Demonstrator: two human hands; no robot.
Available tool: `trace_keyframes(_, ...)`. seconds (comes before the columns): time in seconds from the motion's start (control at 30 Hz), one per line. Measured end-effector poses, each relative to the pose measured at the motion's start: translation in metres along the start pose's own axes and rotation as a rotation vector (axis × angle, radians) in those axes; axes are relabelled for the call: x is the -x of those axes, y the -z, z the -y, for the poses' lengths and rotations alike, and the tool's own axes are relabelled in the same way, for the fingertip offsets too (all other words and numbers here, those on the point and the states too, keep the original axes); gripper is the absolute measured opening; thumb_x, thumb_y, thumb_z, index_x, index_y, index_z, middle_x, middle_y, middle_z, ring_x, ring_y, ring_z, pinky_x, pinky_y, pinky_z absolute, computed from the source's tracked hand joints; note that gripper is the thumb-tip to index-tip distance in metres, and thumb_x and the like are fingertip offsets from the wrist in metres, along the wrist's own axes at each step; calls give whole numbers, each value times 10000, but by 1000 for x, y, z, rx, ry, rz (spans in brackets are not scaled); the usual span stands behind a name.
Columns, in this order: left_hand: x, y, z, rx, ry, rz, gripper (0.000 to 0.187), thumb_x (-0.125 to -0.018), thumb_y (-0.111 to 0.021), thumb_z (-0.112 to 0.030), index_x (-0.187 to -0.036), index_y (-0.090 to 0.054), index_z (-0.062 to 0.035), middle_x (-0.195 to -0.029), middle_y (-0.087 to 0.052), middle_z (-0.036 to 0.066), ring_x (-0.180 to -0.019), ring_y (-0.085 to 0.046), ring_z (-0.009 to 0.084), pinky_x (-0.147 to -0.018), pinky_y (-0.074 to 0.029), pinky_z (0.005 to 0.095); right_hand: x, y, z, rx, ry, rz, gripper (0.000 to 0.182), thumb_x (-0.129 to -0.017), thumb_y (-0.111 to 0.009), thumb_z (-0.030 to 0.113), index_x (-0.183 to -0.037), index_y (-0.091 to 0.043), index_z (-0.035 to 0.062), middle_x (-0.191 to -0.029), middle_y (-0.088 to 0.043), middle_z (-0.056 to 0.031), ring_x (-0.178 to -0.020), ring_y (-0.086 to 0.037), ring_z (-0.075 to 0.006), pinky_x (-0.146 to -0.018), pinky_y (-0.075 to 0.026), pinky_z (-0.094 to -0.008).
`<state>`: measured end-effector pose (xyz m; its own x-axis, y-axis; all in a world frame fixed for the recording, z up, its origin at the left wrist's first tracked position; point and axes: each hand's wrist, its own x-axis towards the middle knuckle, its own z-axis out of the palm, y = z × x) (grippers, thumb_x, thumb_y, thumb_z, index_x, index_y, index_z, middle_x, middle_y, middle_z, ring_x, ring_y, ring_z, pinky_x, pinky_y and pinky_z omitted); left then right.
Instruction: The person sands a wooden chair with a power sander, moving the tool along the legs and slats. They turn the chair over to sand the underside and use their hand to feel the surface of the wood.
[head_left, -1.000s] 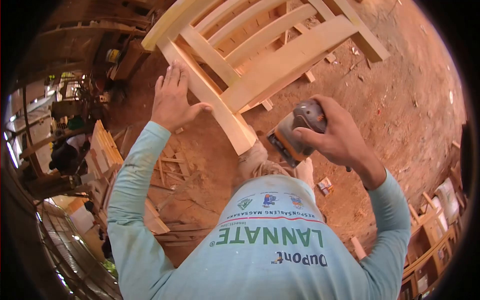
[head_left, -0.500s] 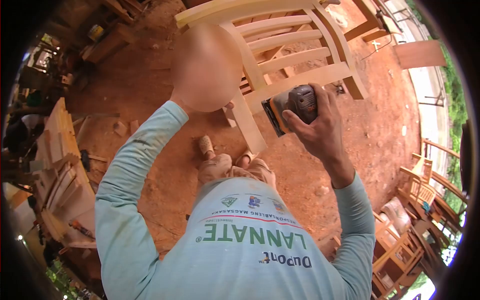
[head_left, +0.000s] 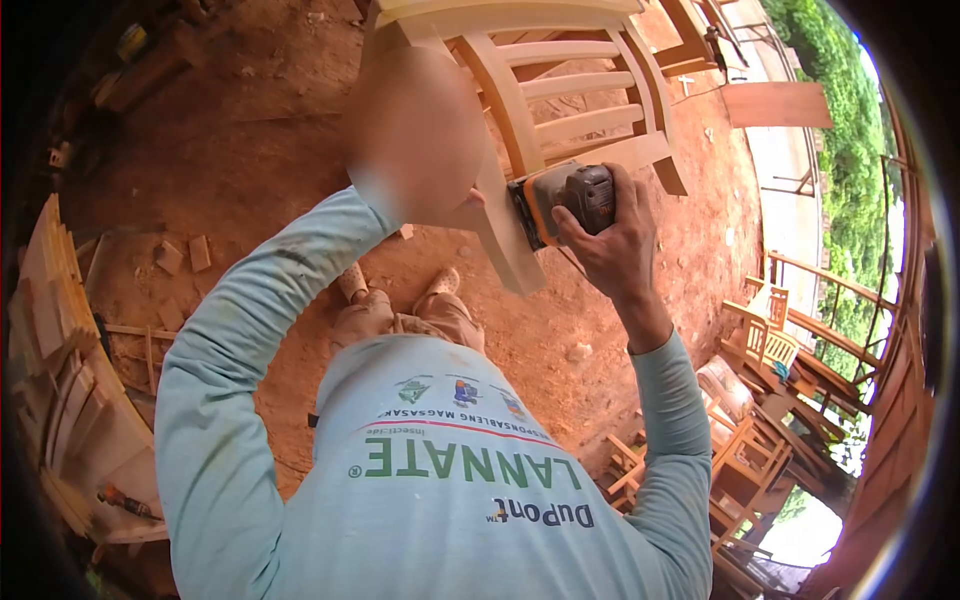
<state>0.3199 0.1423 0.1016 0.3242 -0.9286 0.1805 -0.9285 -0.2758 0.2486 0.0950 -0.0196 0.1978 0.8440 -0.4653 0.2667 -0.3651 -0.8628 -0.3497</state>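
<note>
Sander (head_left: 565, 200) now pressed against chair leg (head_left: 505, 225).

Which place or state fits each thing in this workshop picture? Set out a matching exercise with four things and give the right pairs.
Things:
1. sander
2. chair
3. stacked wooden pieces
4. plank

Places or states:
A. lying flat on the red dirt, upper right
B. gripped in the right hand, pressed to a pale leg
C. piled along the left edge
D. unpainted, tipped up in front of the person

Pairs: 1-B, 2-D, 3-C, 4-A
</note>
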Motion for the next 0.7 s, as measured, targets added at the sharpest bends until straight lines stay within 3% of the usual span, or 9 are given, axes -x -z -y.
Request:
trace_keyframes(0.13, 0, -5, -2, -61, -3, -33, 1255, -819, -726, -799, -1621, -376, 101, -1640, -414, 323, -1575, -331, 465, -1304, -232, 617, -3, -2, 1, 45, 22, -12, 717, -794, -940, 273, -1387, -586, 78, -1119, -624, -190, -942, -693, -373, -800, -599, -477)
trace_keyframes(0.7, -2, -1, -6, -51, 25, -10, 1250, -800, -779, -758, -1626, -373, 89, -1646, -395, 315, -1581, -316, 451, -1303, -234, 615, 4, 0, 6, 85, -4, 22, 789, -817, -926, 279, -1449, -513, 51, -1172, -601, -217, -968, -684, -416, -804, -596, -489)
